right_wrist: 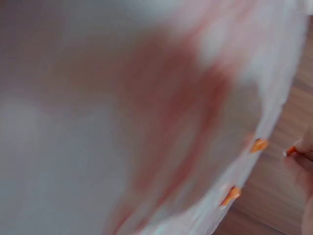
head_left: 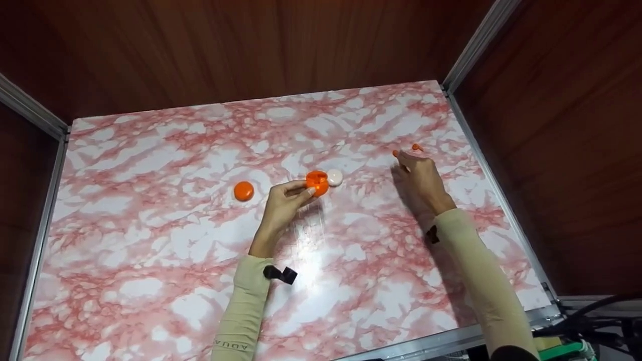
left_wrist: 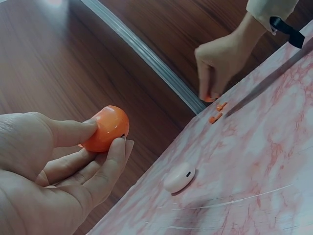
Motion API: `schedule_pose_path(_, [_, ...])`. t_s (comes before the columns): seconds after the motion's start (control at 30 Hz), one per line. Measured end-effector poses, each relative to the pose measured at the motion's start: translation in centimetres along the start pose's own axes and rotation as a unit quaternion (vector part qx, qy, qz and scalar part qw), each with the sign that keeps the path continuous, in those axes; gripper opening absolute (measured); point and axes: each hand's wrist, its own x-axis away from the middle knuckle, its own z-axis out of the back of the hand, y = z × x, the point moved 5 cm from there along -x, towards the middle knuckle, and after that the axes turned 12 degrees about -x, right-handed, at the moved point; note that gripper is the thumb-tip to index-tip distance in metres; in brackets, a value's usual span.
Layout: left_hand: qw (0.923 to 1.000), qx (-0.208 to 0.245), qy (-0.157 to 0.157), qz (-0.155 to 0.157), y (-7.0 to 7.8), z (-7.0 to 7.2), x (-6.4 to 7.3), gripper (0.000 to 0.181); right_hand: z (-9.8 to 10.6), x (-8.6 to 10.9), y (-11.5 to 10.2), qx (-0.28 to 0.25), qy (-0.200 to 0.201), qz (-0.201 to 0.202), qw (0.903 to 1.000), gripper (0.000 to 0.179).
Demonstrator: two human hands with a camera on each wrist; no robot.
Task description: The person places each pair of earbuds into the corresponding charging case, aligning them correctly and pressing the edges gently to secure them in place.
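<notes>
My left hand (head_left: 286,203) holds an orange earbud case (head_left: 317,183) above the table, thumb on one side and fingers on the other. In the head view the case's lid stands open. To the right, my right hand (head_left: 424,175) pinches a small orange earbud (right_wrist: 292,151) between thumb and fingertips, clear of the table in the right wrist view. Two more orange earbuds (left_wrist: 221,105) lie on the table beside that hand. Beyond the held case sits a white earbud case (head_left: 334,177), closed. Another rounded orange case (head_left: 244,191) rests left of my left hand.
The pink-and-white marbled table (head_left: 150,281) has metal rails along its sides. Dark wood panels (head_left: 251,50) rise at the back and sides. Black cables (head_left: 602,321) and a green object (head_left: 562,351) are at the lower right, past the table's edge.
</notes>
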Motion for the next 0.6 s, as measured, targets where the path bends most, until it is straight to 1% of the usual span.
schedule_pose_path(0.07, [1.0,-0.003,-0.001,0.0,0.1,-0.1,0.0,0.033,0.0,-0.3,-0.8,-0.059,0.033,-0.008,0.9977,0.028])
schedule_pose_path(0.1, [1.0,-0.006,-0.002,0.0,0.1,-0.1,0.0,0.033,0.0,-0.4,-1.5,-0.039,0.049,0.021,0.9978,0.028])
schedule_pose_path(0.17, [0.9999,-0.015,-0.001,0.0,0.1,-0.1,0.0,0.033,-0.1,-0.7,-2.4,-0.087,0.071,0.015,0.9935,0.026])
schedule_pose_path(0.23, [0.9997,-0.023,0.0,-0.002,0.2,-0.1,0.1,0.033,-0.4,-0.9,-3.2,-0.15,0.08,0.002,0.9855,0.026])
schedule_pose_path(0.3, [0.9995,-0.032,0.0,-0.005,0.2,-0.1,0.2,0.033,-0.8,-0.9,-3.9,-0.212,0.081,-0.019,0.9736,0.026])
schedule_pose_path(0.37, [0.9994,-0.035,0.001,-0.007,0.2,0.0,0.2,0.033,-1.1,-0.9,-4.6,-0.271,0.078,-0.033,0.9588,0.027])
schedule_pose_path(0.4, [0.9994,-0.035,0.0,-0.007,0.2,0.0,0.2,0.034,-1.3,-0.9,-5.0,-0.301,0.075,-0.038,0.9499,0.027])
schedule_pose_path(0.5, [0.9996,-0.029,0.0,-0.005,0.2,0.0,0.2,0.035,-1.8,-0.9,-6.1,-0.37,0.062,-0.043,0.926,0.028])
schedule_pose_path(0.6, [0.9996,-0.027,0.002,-0.004,0.2,-0.1,0.3,0.036,-2.3,-0.9,-7.3,-0.414,0.048,-0.042,0.9079,0.03])
